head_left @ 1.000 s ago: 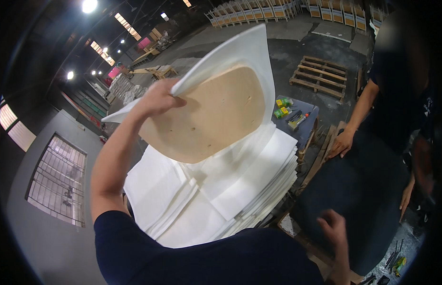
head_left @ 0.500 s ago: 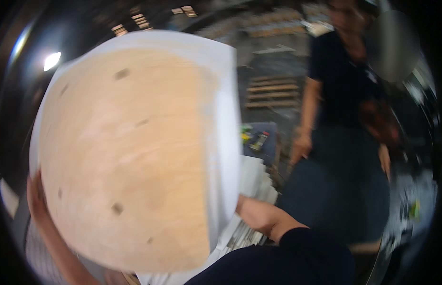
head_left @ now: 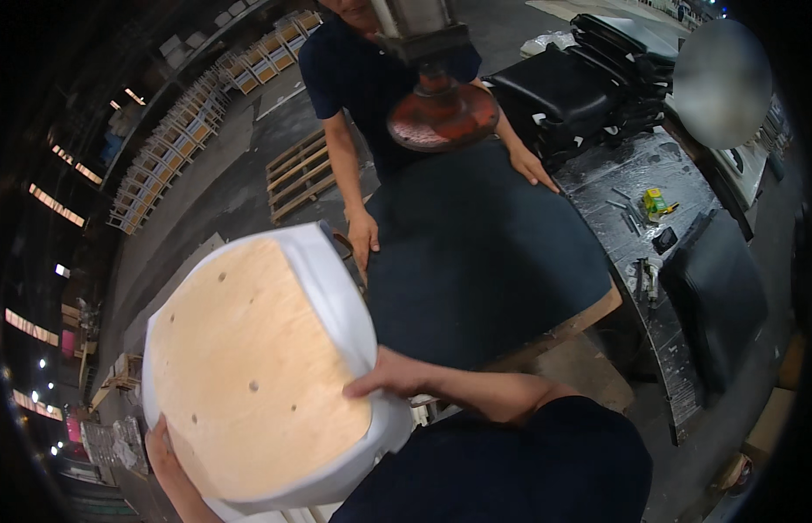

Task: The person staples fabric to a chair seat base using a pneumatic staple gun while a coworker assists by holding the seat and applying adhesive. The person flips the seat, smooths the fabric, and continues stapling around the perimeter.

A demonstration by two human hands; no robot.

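The largest thing in my view is a dark sheet [head_left: 484,253] spread in front of a co-worker [head_left: 358,83], whose two hands rest along its edges. Next in size comes the wooden board [head_left: 249,357], just to the near left of that sheet and tilted, bare face toward me, with a white sheet [head_left: 332,292] wrapping past its rim. I can't tell whether it touches the dark sheet. A second ago the left hand alone gripped it above a white stack; now both hands have it and my view has swung right, so it is steadied from two sides near the co-worker. Beyond lies the counter [head_left: 589,187]. My right hand [head_left: 390,373] clamps the right edge, thumb over the wood; my left hand [head_left: 162,449] grips the lower left edge. Smallest is a yellow-green box [head_left: 655,203] on the counter.
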